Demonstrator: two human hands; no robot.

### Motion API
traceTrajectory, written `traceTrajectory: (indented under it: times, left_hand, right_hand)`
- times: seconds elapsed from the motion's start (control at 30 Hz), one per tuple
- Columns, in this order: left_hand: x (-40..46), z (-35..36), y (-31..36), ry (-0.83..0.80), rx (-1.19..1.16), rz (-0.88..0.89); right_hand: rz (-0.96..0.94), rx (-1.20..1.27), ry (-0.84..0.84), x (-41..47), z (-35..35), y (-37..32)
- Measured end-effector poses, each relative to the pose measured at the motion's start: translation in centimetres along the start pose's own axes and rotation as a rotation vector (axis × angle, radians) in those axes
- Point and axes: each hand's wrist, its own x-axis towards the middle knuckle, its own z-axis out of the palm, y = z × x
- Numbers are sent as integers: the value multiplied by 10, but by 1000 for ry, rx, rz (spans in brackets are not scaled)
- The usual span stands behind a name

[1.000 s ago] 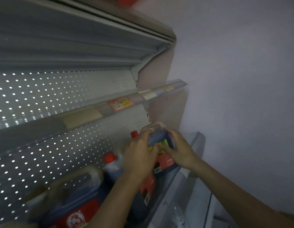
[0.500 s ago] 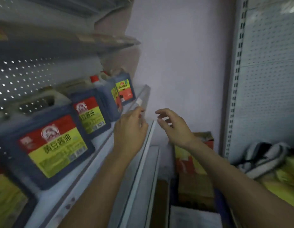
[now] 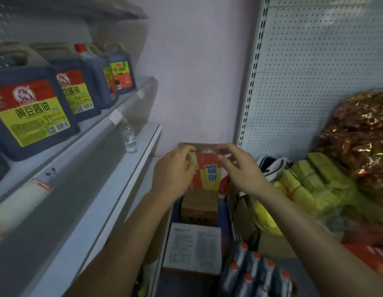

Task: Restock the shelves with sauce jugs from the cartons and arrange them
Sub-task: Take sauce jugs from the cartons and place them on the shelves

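Hands (image 3: 173, 168) (image 3: 239, 168) hover above the carton (image 3: 207, 170); fingers loosely curled, holding nothing; jugs (image 3: 31, 112) shelved.

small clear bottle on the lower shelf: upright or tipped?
Upright. The clear bottle stands on its base on the lower shelf, neck up, under the jug shelf's edge.

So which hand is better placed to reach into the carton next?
Roughly even, slightly the right hand: its fingers hover at the carton top edge, empty. The left hand sits level beside it, empty.
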Motion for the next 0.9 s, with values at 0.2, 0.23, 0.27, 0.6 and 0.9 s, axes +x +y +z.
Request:
traceTrajectory:
  times: [0.2,0.23,0.27,0.6,0.9]
  left_hand:
    - [-39,28,60,-6,-42,-8]
    - [-46,35,68,0,-52,-20]
    - [-57,46,79,-3,-62,-39]
    - [-134,156,184,-188,-56,-115]
    - [-155,195,220,-309,-79,-116]
  right_hand:
    - [-10,2,-29,-55,-43,33]
    - [-6,-5,-38,-66,-51,39]
    - [5,-12,-54,-81,-61,49]
    - [128,12,-87,-222,-134,147]
    - [266,59,-67,-271,-158,193]
